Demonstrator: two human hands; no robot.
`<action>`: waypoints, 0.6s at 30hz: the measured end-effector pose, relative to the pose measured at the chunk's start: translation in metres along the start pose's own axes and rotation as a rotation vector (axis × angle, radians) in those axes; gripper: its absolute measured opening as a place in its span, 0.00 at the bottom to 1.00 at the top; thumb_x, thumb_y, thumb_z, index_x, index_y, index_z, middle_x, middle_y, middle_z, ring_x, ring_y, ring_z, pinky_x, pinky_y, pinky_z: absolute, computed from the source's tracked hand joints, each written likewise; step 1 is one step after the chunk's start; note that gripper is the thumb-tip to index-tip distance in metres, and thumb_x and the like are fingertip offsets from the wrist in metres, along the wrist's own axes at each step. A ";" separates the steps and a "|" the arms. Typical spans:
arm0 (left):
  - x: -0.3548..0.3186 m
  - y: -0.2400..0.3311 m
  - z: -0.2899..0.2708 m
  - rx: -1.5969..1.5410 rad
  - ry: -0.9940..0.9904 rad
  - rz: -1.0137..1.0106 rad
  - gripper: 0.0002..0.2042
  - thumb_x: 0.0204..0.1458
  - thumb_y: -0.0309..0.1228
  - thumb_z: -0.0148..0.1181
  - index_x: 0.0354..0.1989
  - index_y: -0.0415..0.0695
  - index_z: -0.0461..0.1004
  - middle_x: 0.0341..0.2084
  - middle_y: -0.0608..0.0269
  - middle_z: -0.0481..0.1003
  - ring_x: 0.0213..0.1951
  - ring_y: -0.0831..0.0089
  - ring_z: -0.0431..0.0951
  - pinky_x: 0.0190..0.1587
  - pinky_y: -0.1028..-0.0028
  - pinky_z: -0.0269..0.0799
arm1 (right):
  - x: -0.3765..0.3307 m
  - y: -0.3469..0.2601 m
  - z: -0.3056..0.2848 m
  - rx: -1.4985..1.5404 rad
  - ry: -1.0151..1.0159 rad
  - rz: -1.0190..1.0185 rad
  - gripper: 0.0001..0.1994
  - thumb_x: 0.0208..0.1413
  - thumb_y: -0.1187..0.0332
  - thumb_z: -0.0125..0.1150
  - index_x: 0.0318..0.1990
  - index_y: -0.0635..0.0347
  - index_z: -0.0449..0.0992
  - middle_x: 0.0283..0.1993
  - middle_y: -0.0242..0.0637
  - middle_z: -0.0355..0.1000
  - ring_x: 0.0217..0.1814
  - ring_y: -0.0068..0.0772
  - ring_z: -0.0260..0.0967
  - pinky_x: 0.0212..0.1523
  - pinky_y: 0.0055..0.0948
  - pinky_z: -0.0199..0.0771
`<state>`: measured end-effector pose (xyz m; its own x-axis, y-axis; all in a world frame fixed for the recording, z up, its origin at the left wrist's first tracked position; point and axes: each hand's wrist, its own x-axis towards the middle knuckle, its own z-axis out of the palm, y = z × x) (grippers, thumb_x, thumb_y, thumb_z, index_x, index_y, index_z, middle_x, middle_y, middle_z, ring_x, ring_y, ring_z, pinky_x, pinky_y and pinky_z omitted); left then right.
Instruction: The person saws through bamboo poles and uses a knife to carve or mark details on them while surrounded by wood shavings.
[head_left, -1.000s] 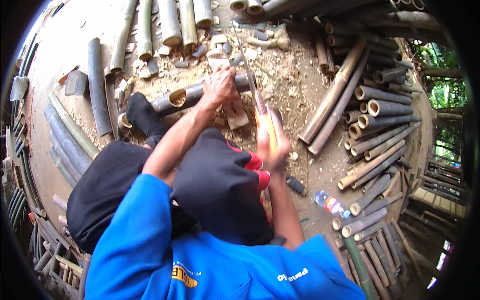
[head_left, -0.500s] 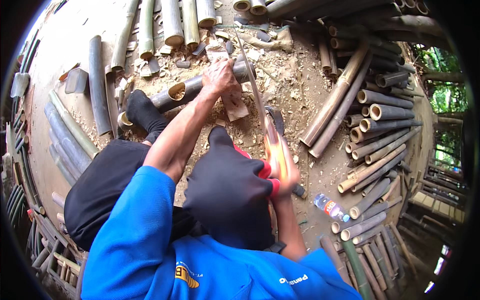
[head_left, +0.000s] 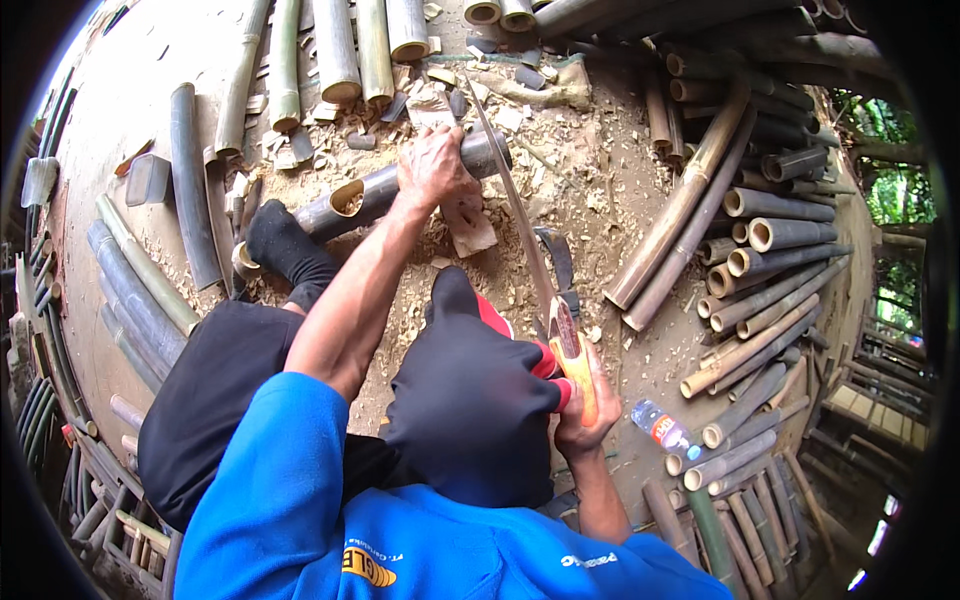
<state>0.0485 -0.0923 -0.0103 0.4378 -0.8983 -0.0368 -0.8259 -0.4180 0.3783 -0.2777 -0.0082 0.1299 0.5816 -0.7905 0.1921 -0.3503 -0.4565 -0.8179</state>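
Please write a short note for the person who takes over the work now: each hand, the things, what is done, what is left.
Left hand: presses the bamboo tube down on the ground.
Right hand: grips the orange handle of the long blade, whose tip lies across the tube beside the left hand.
Done: chips around the tube show cutting; the tube is in one piece.
Left: probably more cutting at that spot.

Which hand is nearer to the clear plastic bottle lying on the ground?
Right. The right hand grips the saw handle just left of the plastic bottle; the left hand holds the bamboo pole far above it.
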 end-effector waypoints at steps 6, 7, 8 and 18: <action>-0.001 -0.003 0.034 0.079 0.223 0.021 0.27 0.33 0.41 0.79 0.43 0.47 0.76 0.45 0.59 0.79 0.51 0.53 0.78 0.54 0.57 0.75 | 0.125 0.027 0.062 0.008 0.134 -0.122 0.18 0.67 0.69 0.56 0.57 0.76 0.77 0.47 0.55 0.82 0.40 0.49 0.83 0.42 0.38 0.82; -0.009 -0.005 0.034 0.022 0.192 0.021 0.28 0.33 0.42 0.80 0.44 0.47 0.77 0.44 0.58 0.79 0.51 0.53 0.78 0.54 0.56 0.75 | 0.114 0.027 0.062 0.048 0.128 -0.046 0.19 0.67 0.68 0.56 0.58 0.76 0.76 0.48 0.56 0.82 0.41 0.49 0.83 0.42 0.38 0.82; -0.017 -0.003 0.034 0.039 0.066 0.008 0.26 0.35 0.41 0.77 0.46 0.48 0.77 0.46 0.59 0.79 0.53 0.55 0.77 0.54 0.54 0.73 | 0.078 0.037 0.055 0.034 0.137 -0.038 0.19 0.67 0.69 0.56 0.59 0.77 0.76 0.50 0.56 0.81 0.43 0.49 0.83 0.43 0.38 0.82; -0.004 0.009 0.018 0.069 0.139 0.004 0.24 0.38 0.41 0.74 0.46 0.49 0.79 0.47 0.62 0.79 0.56 0.57 0.75 0.56 0.56 0.71 | 0.114 0.046 0.058 0.049 0.144 -0.143 0.20 0.67 0.66 0.57 0.59 0.74 0.76 0.46 0.55 0.81 0.42 0.49 0.82 0.44 0.39 0.81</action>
<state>0.0332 -0.0947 -0.0231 0.4758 -0.8745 0.0946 -0.8479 -0.4274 0.3138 -0.1852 -0.0951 0.0829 0.5107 -0.7707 0.3810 -0.2335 -0.5509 -0.8012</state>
